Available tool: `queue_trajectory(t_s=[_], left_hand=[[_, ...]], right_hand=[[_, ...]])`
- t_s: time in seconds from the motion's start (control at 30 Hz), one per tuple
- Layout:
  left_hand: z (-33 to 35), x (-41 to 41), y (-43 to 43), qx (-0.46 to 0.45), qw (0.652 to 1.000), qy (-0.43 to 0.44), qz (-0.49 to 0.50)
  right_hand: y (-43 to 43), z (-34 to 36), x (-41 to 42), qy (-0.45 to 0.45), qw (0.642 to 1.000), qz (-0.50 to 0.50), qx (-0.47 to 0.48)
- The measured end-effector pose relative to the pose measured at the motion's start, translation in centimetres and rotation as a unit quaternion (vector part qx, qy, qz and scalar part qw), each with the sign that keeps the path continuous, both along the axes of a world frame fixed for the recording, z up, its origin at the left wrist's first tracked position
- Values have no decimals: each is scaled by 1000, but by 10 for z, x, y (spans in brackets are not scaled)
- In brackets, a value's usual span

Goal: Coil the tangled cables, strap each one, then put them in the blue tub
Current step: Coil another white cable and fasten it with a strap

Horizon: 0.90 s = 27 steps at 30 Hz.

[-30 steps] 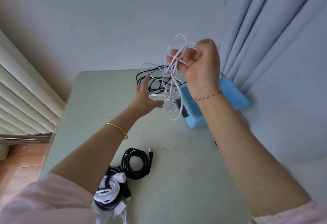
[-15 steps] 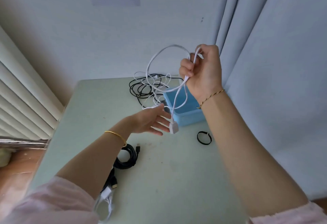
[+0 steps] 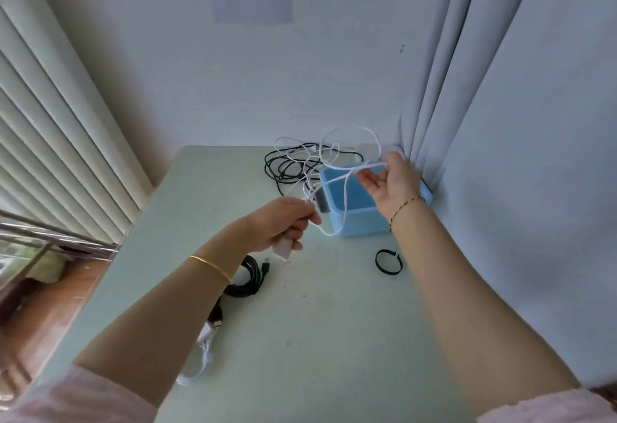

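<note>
A thin white cable runs in loose loops between my two hands above the table. My left hand grips its plug end, with the white plug sticking out below the fingers. My right hand pinches a loop of the same cable over the blue tub. The tub stands at the table's far right and looks empty. More tangled black and white cables lie behind the tub. A black strap lies curled on the table, in front of the tub.
A coiled black cable and a bundle of white and black cables lie near the table's left edge, under my left forearm. A grey curtain hangs at the right, blinds at the left, a wall behind the pale green table.
My right hand has come down from high above the tub to just over it. My left hand has closed on the cable's plug end, which hung free before.
</note>
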<state>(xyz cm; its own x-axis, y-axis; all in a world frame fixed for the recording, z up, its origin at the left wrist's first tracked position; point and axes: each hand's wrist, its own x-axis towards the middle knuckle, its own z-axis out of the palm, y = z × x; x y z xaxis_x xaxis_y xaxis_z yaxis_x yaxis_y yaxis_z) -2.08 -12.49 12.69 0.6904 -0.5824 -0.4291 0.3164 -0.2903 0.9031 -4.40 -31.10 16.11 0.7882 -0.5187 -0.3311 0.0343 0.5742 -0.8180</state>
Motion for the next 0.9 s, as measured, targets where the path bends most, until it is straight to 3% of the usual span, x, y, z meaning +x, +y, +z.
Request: queue_trajectory(t_s=[0.07,0.13,0.17,0.2,0.27,0.3,0.33,0.4,0.47,0.57,0.73,0.83,0.9], left_hand=[[5,0,9,14,998,5,53],[10,1,13,39,997,6,61],[12,1,14,59,997,0,53],[15,1,13,80,996,-5,42],[20,2,12,105,994,-12,17],[25,3,11,108,994,-14,3],[29,4,10,105,994,-16,-10],[36,6,6,88,996,-23,-25],[41,9,2,60,998,-30,-14],[45,19,4,-1,999,-8,53],[55,23,4,-100,991,44,82],[60,18,-6,-156,980,56,110],[62,18,-11,-185,972,46,141]], right_hand=[[-2,-44,-2,159,974,90,-132],[-1,-80,-5,295,869,171,-358],[2,-89,-6,308,819,159,-458],[5,-89,-8,283,798,120,-519],[10,-78,-7,155,816,57,-553],[16,-65,-6,82,831,73,-545],[23,-53,-5,27,841,127,-526],[36,-34,-4,-31,819,267,-507],[42,-30,0,-40,807,309,-502],[37,-32,3,-50,819,272,-503],[17,-50,7,-20,778,213,-590],[12,-64,13,37,724,176,-666],[11,-70,13,75,733,153,-659]])
